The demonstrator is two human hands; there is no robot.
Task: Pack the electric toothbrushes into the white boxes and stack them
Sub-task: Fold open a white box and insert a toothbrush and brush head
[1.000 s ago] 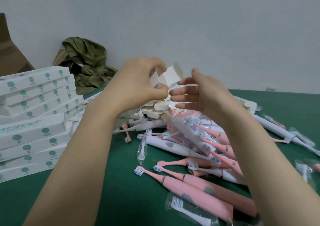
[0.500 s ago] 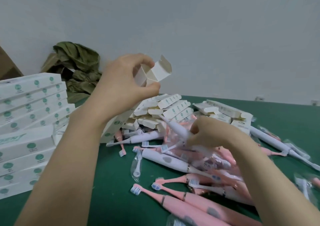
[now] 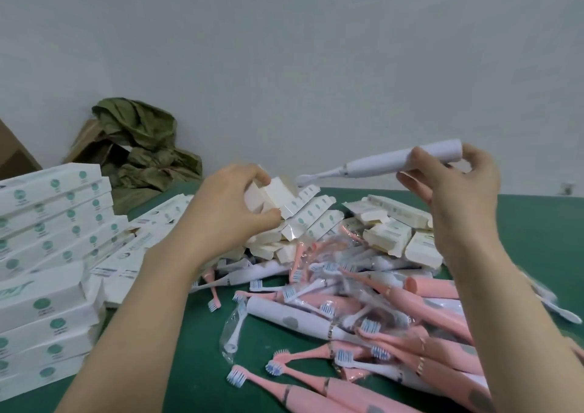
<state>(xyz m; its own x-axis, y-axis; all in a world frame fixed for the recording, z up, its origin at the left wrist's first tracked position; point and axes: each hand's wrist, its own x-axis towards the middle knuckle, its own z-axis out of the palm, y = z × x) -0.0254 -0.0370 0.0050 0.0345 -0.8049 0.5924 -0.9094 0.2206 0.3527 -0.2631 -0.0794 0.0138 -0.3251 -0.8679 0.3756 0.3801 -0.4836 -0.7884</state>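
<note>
Right hand (image 3: 458,191) pinches a white toothbrush (image 3: 388,164) by its handle, up in the air, head aimed left at the box (image 3: 278,196). Left hand (image 3: 234,210) grips that open box above the toothbrush pile (image 3: 363,311) on the green table (image 3: 537,223).

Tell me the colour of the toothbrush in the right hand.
White: the toothbrush gripped by the right hand, clearest in the head view.
</note>
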